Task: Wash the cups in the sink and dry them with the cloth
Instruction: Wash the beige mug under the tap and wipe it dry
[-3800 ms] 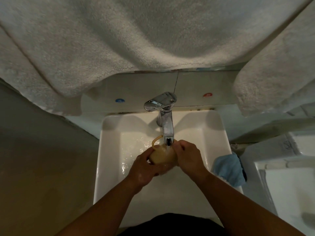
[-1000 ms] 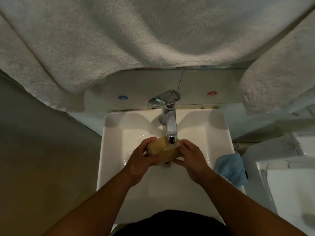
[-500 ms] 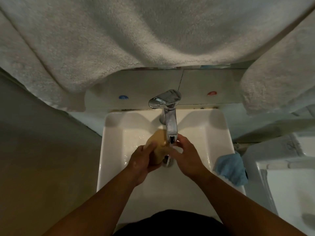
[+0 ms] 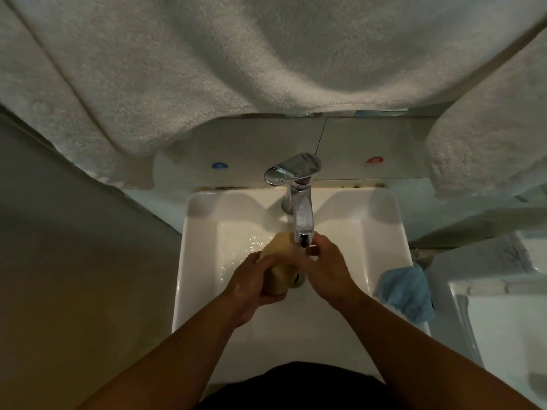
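While water runs from the tap (image 4: 302, 220) onto the tan cup (image 4: 279, 266), we judge ourselves to be in the washing step, with drying not yet begun. In the head view, our only one, the cup sits over the middle of the white sink (image 4: 201, 232), just under the spout. Our left hand (image 4: 251, 287) grips it from seven o'clock, fingers curled round its side. Our right hand (image 4: 327, 269) comes in from four o'clock, its fingers bent toward the cup's far end beneath the stream; whether they reach inside the mouth or only rub the rim we cannot tell.

Next, we think, the move calls for turning the cup so the water reaches every face, then lifting it clear and reaching to three o'clock, where the blue cloth (image 4: 407, 291) lies on the sink's right rim, apart from both hands.

Much is hard to read. The cup's handle is not visible, its mouth is covered by our hands, and the drain is mostly hidden under it. Any other cups are out of sight. Pale towels (image 4: 236, 63) hang across twelve o'clock and block the wall above, and the light is dim.
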The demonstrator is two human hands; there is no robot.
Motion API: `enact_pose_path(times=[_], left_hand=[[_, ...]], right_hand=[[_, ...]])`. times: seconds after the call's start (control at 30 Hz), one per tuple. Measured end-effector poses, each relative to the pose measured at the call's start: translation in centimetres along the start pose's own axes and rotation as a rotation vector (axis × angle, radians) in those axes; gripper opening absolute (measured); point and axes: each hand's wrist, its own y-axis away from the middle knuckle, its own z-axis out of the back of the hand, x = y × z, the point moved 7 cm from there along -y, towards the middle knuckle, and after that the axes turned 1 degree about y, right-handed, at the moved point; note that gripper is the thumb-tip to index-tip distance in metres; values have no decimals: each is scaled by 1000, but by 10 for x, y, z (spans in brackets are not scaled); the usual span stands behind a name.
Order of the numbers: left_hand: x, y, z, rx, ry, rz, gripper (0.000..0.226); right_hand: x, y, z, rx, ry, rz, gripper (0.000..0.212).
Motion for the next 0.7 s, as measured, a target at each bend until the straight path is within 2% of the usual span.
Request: enact_pose_path(times=[0.07,0.1,0.2,0.27,0.33,0.4,0.47,0.57,0.63,0.7], left_hand=[[0,0,-1,7,12,5,36],[0,1,-2,13,17,8,36],[0,3,-1,28,15,5,34],[2,3,-1,38,28,10,34],[3,3,0,30,37,11,36],[5,1,2,17,41,5,39],[3,0,5,-3,-54,-34,41],[0,-2,8,-9,-238,-77,49],[2,-2,7,29,-219,-79,61],[5,-5,12,51,-175,-102,75]], right_hand=[[4,5,-3,18,10,37,45],[6,6,-1,2,12,54,42],[3,2,7,-15,-175,-27,20],[3,2,7,-22,-194,-62,16],[8,6,4,-25,-53,-21,23],[11,11,-4,9,67,14,39],[12,14,-7,52,85,39,50],[20,18,-8,108,59,110,35],[21,17,-7,98,-19,97,17],[17,16,-4,57,-107,25,18]])
